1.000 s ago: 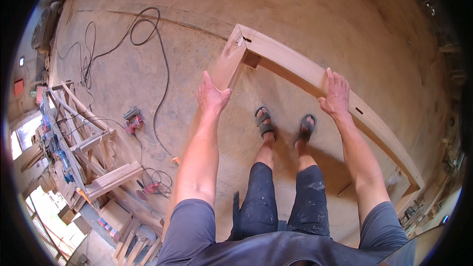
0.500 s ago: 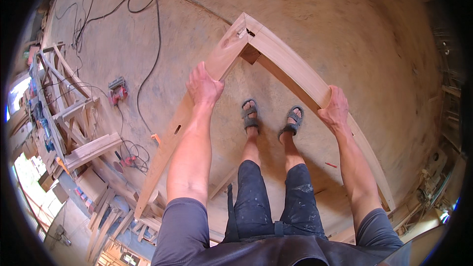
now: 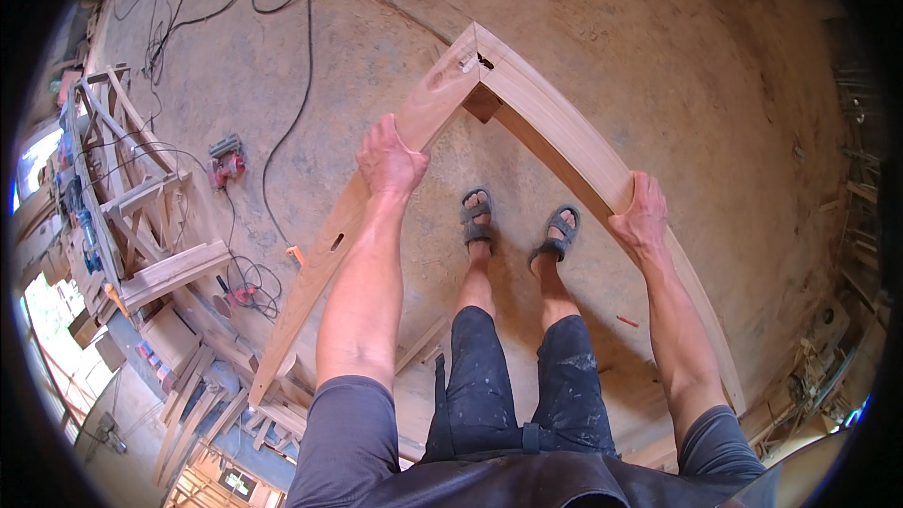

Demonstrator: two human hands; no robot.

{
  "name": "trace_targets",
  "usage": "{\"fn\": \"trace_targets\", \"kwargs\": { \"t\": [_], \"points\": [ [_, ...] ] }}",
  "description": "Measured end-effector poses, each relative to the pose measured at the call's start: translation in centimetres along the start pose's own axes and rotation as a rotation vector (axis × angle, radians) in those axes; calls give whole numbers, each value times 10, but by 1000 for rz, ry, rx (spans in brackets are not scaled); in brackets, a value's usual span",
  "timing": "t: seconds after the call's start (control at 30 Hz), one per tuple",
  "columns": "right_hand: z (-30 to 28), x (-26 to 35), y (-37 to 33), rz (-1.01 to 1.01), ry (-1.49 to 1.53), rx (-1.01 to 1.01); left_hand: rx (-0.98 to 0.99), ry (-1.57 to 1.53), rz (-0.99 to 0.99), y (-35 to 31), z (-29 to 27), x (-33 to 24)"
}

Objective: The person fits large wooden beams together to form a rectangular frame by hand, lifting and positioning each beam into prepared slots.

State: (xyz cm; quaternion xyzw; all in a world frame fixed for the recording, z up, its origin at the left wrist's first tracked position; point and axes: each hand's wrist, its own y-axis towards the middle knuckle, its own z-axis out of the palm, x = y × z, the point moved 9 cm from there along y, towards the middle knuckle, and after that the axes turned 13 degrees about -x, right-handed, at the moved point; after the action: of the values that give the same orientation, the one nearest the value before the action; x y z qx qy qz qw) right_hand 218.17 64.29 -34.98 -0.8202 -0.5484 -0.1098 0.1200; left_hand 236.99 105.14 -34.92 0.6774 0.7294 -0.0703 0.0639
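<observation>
Two long pale wooden boards meet at a mitred corner ahead of me, forming a large V-shaped frame held above the floor. My left hand is closed around the left board, which has an oblong slot further down its face. Closed over the outer edge of the right board is my right hand. A dark ragged gap and a small wooden block show at the corner joint. My forearms cover parts of both boards, and some of my fingers are hidden behind the wood.
On the floor to the left lie a red power tool, a black cable and a red angle grinder. A wooden trestle stands further left, with timber offcuts below it. A red pencil-like stick lies near my sandals.
The view has shifted slightly, so floor and frame sit a little differently in the picture. Both hands keep the same hold on the boards.
</observation>
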Motion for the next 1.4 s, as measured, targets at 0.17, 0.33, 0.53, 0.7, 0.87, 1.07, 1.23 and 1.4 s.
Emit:
{"fn": "trace_targets", "kwargs": {
  "t": [0.17, 0.33, 0.53, 0.7, 0.87, 1.07, 1.23, 1.4],
  "points": [
    [-1, 1, 0, -4, -10, -1, 29, 6, -12, 1, -2, -3],
    [-1, 2, 1, -28, -2, -24, 39, -6, -15, 1, 0, -1],
    [0, 1, -3, -17, -16, -14, 37, -28, -16, 2, -1, 1],
    [4, -2, -4, 1, -41, -8, 20, -9, -9, 1, 2, 1],
    [4, -2, 0, 36, -51, 12, 25, -5, -7, 0, 1, 1],
    [3, 4, 3, 93, -74, 22, 1, -10, 10, 1, 0, 1],
    [8, 0, 2, 136, -133, 22, 12, -23, 0, 0, -1, -1],
    [8, 1, 2, 172, -127, 44, -16, -24, 6, 0, 1, 0]
  ]
}}
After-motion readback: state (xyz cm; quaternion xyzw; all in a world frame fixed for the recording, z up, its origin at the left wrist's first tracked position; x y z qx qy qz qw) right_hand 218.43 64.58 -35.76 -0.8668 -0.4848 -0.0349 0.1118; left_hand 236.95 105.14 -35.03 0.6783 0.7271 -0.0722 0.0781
